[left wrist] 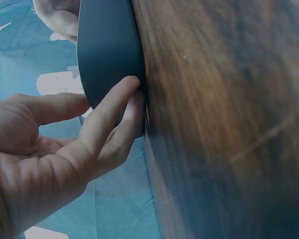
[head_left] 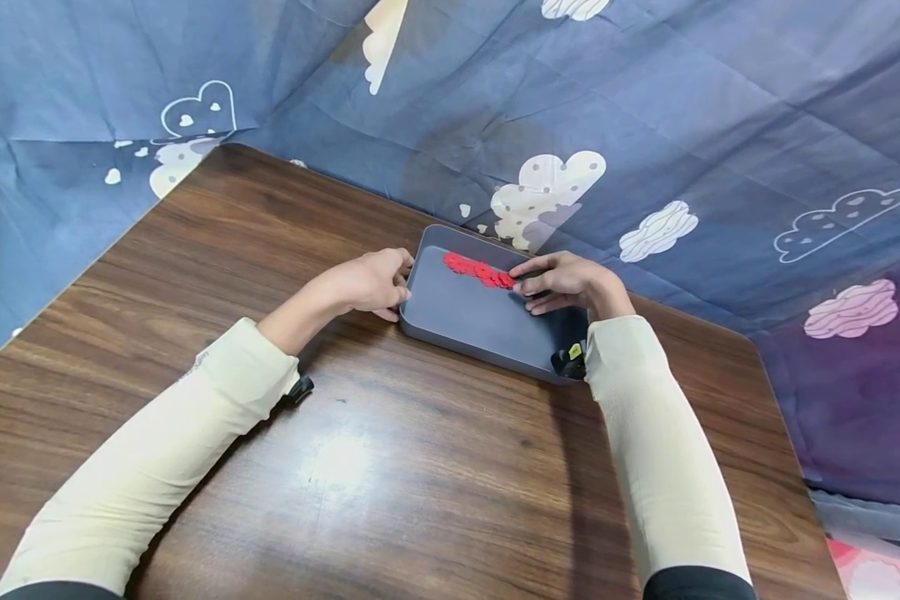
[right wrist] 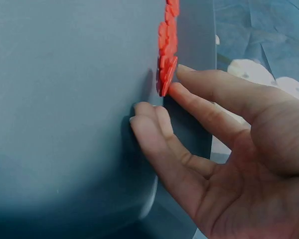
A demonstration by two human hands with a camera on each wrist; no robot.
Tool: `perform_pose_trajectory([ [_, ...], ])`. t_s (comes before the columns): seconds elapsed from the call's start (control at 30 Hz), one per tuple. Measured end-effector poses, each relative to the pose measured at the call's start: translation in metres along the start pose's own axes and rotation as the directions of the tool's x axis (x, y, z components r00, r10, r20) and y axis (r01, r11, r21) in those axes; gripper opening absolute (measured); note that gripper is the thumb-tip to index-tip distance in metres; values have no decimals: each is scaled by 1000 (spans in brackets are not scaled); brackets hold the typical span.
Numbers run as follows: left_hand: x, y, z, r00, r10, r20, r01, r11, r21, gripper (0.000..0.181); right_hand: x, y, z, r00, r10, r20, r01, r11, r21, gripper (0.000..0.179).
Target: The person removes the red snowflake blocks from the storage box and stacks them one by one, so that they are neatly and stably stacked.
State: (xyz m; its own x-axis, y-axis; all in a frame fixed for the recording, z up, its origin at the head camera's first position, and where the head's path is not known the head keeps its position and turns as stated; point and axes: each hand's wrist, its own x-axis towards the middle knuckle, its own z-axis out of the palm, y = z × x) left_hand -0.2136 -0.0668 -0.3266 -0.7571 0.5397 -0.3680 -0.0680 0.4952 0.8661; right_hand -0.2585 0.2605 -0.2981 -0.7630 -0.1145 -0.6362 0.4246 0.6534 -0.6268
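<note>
A shallow dark grey tray lies on the table. Inside it, along the far side, runs a row of overlapping red flower-shaped plastic discs. My left hand is at the tray's left end. In the left wrist view, its thumb meets the rim and other fingertips rest on the outer wall, near the tabletop. My right hand reaches over the tray at the right end of the row. In the right wrist view, two fingertips touch or nearly touch the last disc; the other fingers stay low over the tray floor.
The brown wooden table extends to the left and in front of the tray. Behind the table hangs a blue cloth with cloud and heart prints, close to the tray's far edge. A dark wrist device overlaps the tray's right near corner.
</note>
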Motion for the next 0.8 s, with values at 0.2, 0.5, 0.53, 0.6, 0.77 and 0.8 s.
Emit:
perform_pose_trajectory([
  [0.2, -1, 1, 0, 1000, 5, -6, -5, 1000, 3, 56, 4, -5, 8, 997, -8, -74, 4, 998, -62, 45],
  [0.5, 0, 1, -1, 1000, 1, -8, -1, 1000, -7, 57, 10, -7, 12, 993, -15, -119, 2, 994, -110, 32],
  [0.53, 0, 1, -1, 1000, -2, -8, 2, 1000, -6, 58, 10, -7, 12, 993, -17, -113, 5, 995, -103, 31],
  [0.6, 0, 1, -1, 1000, -6, -10, 6, 1000, -2, 58, 11, -6, 12, 995, -22, -100, 14, 997, -82, 28],
  [0.77, 0, 1, 0, 1000, -6, -10, 6, 1000, 1, 58, 14, -1, 12, 996, -50, -71, 46, 998, -49, 22],
  [0.8, 1, 1, 0, 1000, -5, -10, 5, 1000, 2, 57, 14, 0, 12, 996, -56, -67, 53, 997, -49, 21],
])
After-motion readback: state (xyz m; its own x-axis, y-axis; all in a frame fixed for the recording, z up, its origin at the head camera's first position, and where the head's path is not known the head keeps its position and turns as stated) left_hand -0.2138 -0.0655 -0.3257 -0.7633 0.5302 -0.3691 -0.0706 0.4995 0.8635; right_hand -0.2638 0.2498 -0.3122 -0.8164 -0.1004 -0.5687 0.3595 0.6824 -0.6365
